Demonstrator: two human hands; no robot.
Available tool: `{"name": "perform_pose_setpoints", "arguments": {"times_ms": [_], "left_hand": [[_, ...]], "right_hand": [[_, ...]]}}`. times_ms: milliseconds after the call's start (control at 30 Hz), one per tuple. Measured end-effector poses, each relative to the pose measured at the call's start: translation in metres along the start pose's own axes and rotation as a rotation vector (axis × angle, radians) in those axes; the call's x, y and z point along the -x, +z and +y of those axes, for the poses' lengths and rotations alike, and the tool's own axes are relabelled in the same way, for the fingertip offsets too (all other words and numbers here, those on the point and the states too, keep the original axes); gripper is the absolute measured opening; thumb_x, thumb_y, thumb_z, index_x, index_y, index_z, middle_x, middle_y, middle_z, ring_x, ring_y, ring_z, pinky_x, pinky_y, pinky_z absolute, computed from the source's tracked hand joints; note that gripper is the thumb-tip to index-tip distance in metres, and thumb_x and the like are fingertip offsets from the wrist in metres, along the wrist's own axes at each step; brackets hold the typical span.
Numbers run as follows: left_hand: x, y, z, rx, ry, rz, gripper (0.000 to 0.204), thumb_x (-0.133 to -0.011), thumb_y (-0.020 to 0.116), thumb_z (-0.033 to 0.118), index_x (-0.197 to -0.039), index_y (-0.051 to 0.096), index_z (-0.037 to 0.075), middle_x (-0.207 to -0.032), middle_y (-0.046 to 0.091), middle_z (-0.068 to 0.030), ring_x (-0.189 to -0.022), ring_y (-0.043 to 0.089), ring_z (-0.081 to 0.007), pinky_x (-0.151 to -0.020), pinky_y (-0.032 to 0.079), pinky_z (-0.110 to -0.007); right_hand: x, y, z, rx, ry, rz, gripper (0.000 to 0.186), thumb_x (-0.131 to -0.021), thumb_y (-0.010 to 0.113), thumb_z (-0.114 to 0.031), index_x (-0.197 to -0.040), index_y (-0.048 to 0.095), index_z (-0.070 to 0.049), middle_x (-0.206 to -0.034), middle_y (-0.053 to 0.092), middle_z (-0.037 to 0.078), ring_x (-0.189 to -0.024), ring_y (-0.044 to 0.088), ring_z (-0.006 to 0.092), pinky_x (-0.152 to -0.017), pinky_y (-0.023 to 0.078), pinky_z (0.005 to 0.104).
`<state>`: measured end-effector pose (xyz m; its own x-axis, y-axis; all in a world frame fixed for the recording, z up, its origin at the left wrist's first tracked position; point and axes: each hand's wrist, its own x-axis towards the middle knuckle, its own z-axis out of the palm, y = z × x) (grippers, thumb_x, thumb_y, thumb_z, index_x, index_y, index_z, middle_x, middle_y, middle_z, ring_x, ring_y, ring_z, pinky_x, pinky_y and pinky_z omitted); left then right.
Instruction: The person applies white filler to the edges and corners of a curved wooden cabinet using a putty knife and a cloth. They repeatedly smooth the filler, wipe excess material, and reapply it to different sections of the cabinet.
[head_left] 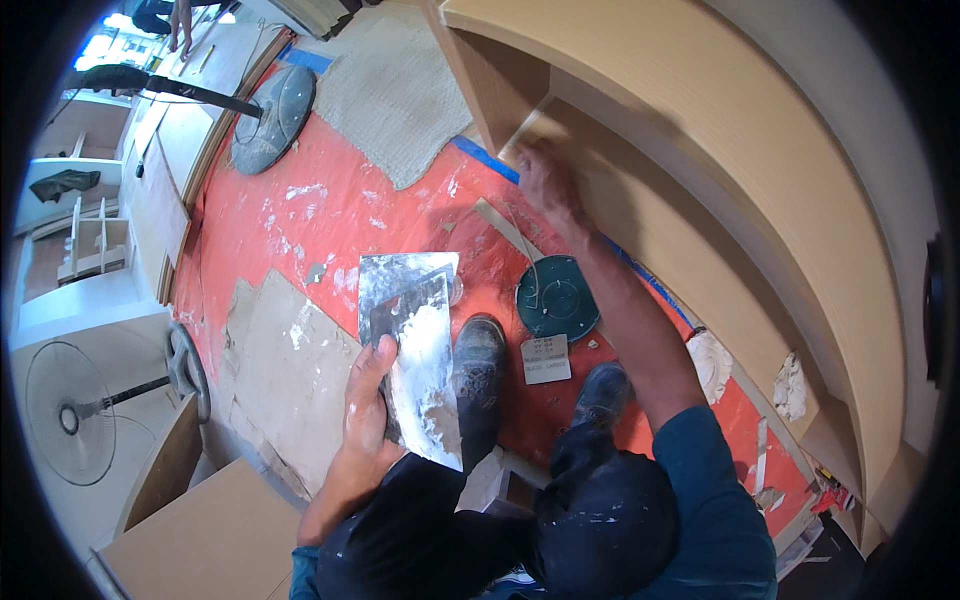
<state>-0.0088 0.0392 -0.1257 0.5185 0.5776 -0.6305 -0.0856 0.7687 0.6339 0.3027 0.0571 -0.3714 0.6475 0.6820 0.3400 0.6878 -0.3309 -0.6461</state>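
Note:
My left hand (370, 400) grips a flat rectangular metal plate (378, 318), its thumb lying on top. White putty (425, 385) is smeared thickly over the plate's near right part. At the upper right, my right hand (545, 185) reaches to the lower inside corner of a light wooden cabinet (620, 175). Its fingers are curled in, and whatever they hold is hidden. A pale line runs along the joint just above that hand. Between my shoes and the cabinet lies a dark green round lid (555, 298), with a thin wooden strip (505, 228) beside it.
Red sheeting (370, 210) with white smears covers the floor, edged by blue tape (487, 160). Cardboard (290, 370) and a beige mat (390, 105) lie on it. A stand base (275, 120) and a fan (72, 415) stand left. Another person's hand (182, 28) shows far left.

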Motion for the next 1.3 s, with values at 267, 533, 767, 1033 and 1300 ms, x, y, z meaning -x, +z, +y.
{"name": "perform_pose_setpoints", "arguments": {"times_ms": [267,533,767,1033,1300], "left_hand": [[-0.003,-0.003,-0.001,0.024,0.005,0.064,0.036,-0.099,0.059,0.028,-0.122,0.058,0.001,-0.098,0.071,-0.0090,-0.079,0.071,-0.0165,-0.067,0.059,-0.030],[-0.004,-0.015,-0.006,0.115,-0.128,-0.115,0.041,-0.096,0.063,0.026,-0.127,0.055,0.001,-0.109,0.069,-0.0121,-0.095,0.069,-0.0234,-0.086,0.057,-0.038],[-0.014,-0.022,0.009,0.349,-0.296,-0.080,0.038,-0.094,0.066,0.027,-0.122,0.060,0.002,-0.104,0.072,-0.0111,-0.087,0.072,-0.0226,-0.079,0.059,-0.037],[-0.038,0.006,0.052,0.208,-0.004,-0.229,0.040,-0.097,0.062,0.037,-0.117,0.062,0.002,-0.103,0.071,-0.0103,-0.087,0.071,-0.0197,-0.077,0.058,-0.036],[0.023,0.110,0.134,-0.006,0.083,-0.215,0.040,-0.098,0.060,0.040,-0.114,0.064,0.003,-0.101,0.069,-0.0048,-0.084,0.067,-0.0134,-0.074,0.054,-0.031]], "right_hand": [[0.006,0.009,-0.023,0.158,0.013,-0.096,0.020,-0.091,0.052,-0.017,-0.094,0.066,-0.003,-0.093,0.067,0.019,-0.092,0.064,0.0386,-0.081,0.052,0.0474],[0.011,0.015,-0.015,0.095,-0.149,-0.239,0.020,-0.084,0.061,-0.018,-0.099,0.069,-0.007,-0.092,0.067,0.017,-0.087,0.064,0.0381,-0.078,0.052,0.0472],[-0.012,-0.005,-0.006,0.167,-0.078,-0.252,0.029,-0.097,0.048,-0.020,-0.108,0.065,0.000,-0.101,0.063,0.024,-0.093,0.061,0.0434,-0.081,0.049,0.0503],[0.015,-0.077,-0.074,-0.318,-0.088,-0.344,0.028,-0.093,0.059,-0.019,-0.109,0.068,0.002,-0.095,0.067,0.019,-0.088,0.065,0.0344,-0.082,0.051,0.0424],[-0.011,-0.235,-0.271,-1.295,0.504,-0.089,0.038,-0.094,0.063,-0.031,-0.119,0.056,-0.003,-0.089,0.063,0.011,-0.086,0.063,0.0198,-0.081,0.053,0.0383]]}}
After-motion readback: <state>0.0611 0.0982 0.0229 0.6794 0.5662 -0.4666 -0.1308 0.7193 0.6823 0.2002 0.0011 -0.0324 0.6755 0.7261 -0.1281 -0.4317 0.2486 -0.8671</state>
